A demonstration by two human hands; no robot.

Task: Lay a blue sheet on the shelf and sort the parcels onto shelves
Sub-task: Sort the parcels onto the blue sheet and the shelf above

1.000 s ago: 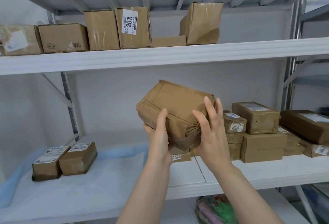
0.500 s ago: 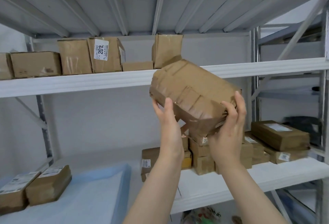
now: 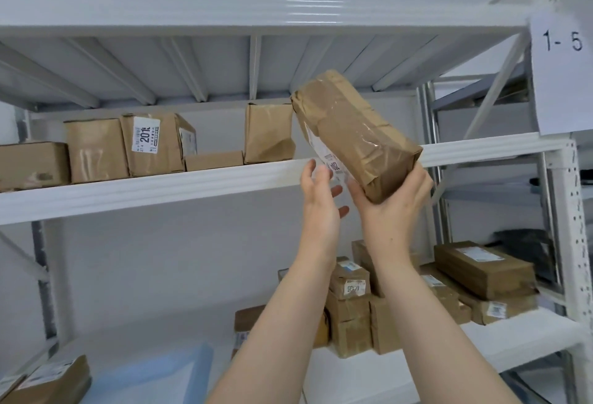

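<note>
1 brown parcel (image 3: 356, 134) tilted, right hand (image 3: 394, 211) gripping its lower end, label (image 3: 332, 164) partly hidden; left hand (image 3: 321, 208) relaxed, contact unclear

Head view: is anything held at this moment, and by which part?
The right hand grips the tilted brown paper-wrapped parcel by its lower end. The left hand is open beside its labelled face, gripping nothing.

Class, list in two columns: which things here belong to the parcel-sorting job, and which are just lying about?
Job: held parcel in right hand; left hand open beside it; upper shelf; blue sheet; stacked parcels.
Lying about: 1-5 paper sign; neighbouring rack.
</note>
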